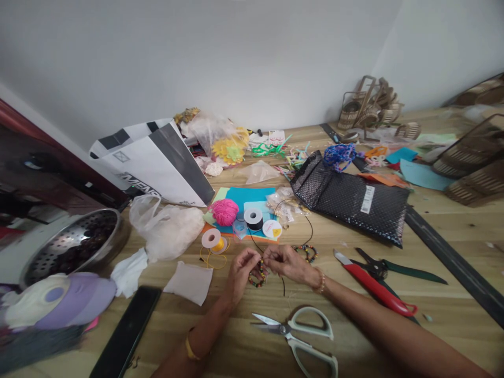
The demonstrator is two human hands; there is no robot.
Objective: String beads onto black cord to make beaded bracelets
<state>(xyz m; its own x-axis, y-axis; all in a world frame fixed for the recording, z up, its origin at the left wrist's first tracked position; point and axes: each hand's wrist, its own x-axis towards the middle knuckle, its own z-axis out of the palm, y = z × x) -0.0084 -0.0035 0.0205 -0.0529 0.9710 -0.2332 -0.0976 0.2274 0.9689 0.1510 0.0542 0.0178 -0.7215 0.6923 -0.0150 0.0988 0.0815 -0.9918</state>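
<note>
My left hand (241, 273) pinches a small loop of multicoloured beads, a beaded bracelet (256, 281), which hangs below its fingertips. Close against it, my right hand (286, 262) has its fingers pressed together at the bracelet's top, on what looks like black cord. A black cord end (284, 286) sticks out under the right hand. Behind that hand lies a second beaded loop (310, 254). Black cord (312, 226) curves across the table near the spool of black cord (253, 219). Open scissors (284, 329) rest on the table just in front of the hands.
A yellow thread spool (213, 240), pink yarn ball (224, 211) and white pad (189, 282) lie to the left, with a phone (126, 333) nearer. On the right are a red-handled cutter (372, 286), pruning shears (409, 271) and a black bubble mailer (350, 202).
</note>
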